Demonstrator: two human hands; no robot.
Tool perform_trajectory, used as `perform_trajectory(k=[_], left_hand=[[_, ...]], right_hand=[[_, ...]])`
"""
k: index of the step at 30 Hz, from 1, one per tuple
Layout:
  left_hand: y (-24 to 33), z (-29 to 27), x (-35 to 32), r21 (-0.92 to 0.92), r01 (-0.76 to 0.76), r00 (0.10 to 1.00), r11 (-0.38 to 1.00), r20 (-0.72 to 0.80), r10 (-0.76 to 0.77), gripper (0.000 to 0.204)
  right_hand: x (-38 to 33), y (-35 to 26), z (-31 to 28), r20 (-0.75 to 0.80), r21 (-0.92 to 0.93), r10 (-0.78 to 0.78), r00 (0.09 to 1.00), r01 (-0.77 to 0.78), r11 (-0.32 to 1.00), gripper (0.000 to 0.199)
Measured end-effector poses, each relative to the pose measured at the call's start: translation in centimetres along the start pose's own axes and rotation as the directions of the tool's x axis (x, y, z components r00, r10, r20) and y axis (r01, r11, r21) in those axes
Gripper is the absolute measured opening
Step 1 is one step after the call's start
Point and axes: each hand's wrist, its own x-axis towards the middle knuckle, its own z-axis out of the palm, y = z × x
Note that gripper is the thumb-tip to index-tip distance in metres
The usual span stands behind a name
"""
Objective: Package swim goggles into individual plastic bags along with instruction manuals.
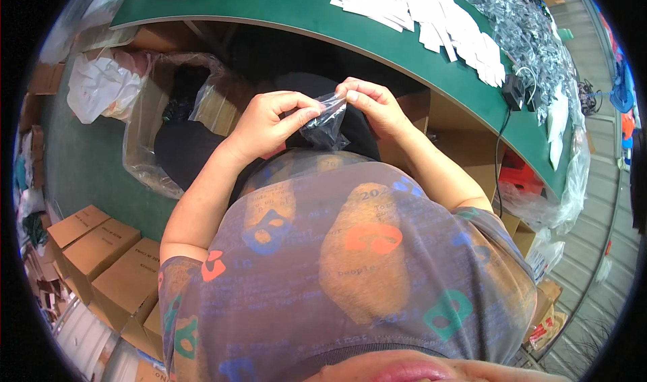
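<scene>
A small clear plastic bag (326, 122) with dark contents sits centre. Brown cardboard boxes (101, 247) stand near left; white, perhaps paper, packets (438, 18) lie far right on the green table (283, 11).

A long green table (377, 31) curves across the top. White paper cards (431, 11) lie in a messy pile on it. Beside them sits a big heap of shiny clear plastic bags (519, 24). A thin black cable (500, 146) hangs down from the table edge. Under the table stands a big brown cardboard box lined with clear plastic (162, 112). Small closed brown cardboard boxes (101, 254) are stacked on the floor at the left. Crumpled white paper (101, 85) lies near the big box.
</scene>
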Motion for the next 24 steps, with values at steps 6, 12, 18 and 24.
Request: perform_trajectory(k=[6, 12, 18, 24], left_hand=[[-0.4, 0.6, 0.3, -0.063, -0.018, 0.999, 0.998, -0.049, 0.015, 0.017], [-1.0, 0.2, 0.2, -0.077, -0.011, 1.000, 0.997, -0.027, 0.009, 0.013], [-0.6, 0.0, -0.1, -0.047, -0.051, 0.999, 0.998, 0.008, 0.052, 0.015], [-0.4, 0.2, 0.1, -0.028, -0.002, 1.000, 1.000, -0.001, 0.002, 0.016]], right_hand=[[0.1, -0.7, -0.5, 0.057, -0.140, -0.048, 0.997, 0.055, 0.989, 0.016], [-0.1, -0.1, -0.6, 0.012, -0.189, -0.115, 0.993, 0.115, 0.975, 0.011], [-0.1, 0.3, -1.2, 0.026, -0.054, -0.024, 0.999, 0.026, 0.998, 0.010], [0.2, -1.4, -1.7, 0.025, -0.086, -0.001, 1.000, 0.003, 0.996, 0.010]])
